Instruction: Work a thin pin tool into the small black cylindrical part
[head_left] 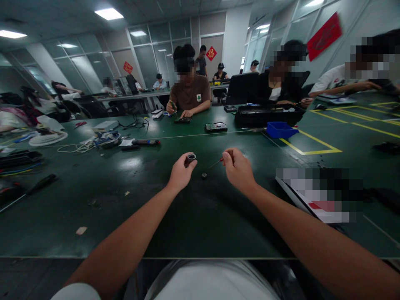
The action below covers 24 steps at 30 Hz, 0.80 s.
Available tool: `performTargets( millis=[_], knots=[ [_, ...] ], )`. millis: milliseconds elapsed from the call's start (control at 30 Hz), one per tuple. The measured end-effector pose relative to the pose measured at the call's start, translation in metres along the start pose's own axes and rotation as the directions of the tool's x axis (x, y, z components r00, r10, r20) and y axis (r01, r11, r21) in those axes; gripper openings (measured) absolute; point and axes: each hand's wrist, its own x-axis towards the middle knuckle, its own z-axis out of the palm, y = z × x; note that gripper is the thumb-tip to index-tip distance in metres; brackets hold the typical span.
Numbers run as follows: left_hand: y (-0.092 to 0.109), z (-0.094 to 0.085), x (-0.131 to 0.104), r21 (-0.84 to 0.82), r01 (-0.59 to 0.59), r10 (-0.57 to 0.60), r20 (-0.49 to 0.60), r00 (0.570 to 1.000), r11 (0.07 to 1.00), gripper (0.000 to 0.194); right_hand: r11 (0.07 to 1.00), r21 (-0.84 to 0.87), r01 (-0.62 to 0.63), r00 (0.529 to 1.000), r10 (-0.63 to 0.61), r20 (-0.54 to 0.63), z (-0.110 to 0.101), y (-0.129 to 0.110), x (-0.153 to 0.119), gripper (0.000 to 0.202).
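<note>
Your left hand (181,171) sits just left of the frame's centre, fingers curled shut around a small round ring (191,157) pinched between thumb and forefinger and held just above the worktop (193,216). Your right hand (238,168) is just right of centre, closed around a thin screwdriver (218,161) with a reddish handle; its shaft slants down and left toward the gap between your hands. A small dark round part (204,175) lies on the worktop in that gap, just below the tip of the screwdriver; you cannot tell whether the tip touches it.

To the right of your right forearm, a blurred sheet of paper (315,196) lies flat at the middle right of the frame. Further up and to the right, a blue tray (281,130) stands beside yellow tape lines (315,146). Above centre, a dark circuit board (216,127) rests on the worktop, well apart from your hands. At the middle left lie a tangle of white cable (75,147) and a black-handled tool (40,183). Across the worktop, in the upper half of the frame, a person in a brown shirt (190,93) works with both hands on a small device (183,120).
</note>
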Motion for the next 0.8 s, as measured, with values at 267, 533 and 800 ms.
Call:
performTargets(
  millis=[267,533,800],
  knots=[
    [0.016,-0.001,-0.011,0.328,-0.076,0.008,0.204,0.979,0.941,0.029,1.000,0.005,0.004,1.000,-0.004,0.007,0.001,0.000,-0.001,0.021],
    [0.010,0.009,-0.011,0.551,-0.301,0.091,0.375,0.922,0.779,0.026,1.000,-0.006,-0.012,1.000,0.012,0.015,0.000,-0.002,0.000,0.022],
    [0.007,0.013,-0.009,0.593,-0.314,0.028,0.440,0.898,0.741,0.024,1.000,-0.012,-0.028,1.000,0.028,0.012,0.000,-0.001,0.001,0.023]
  ],
)
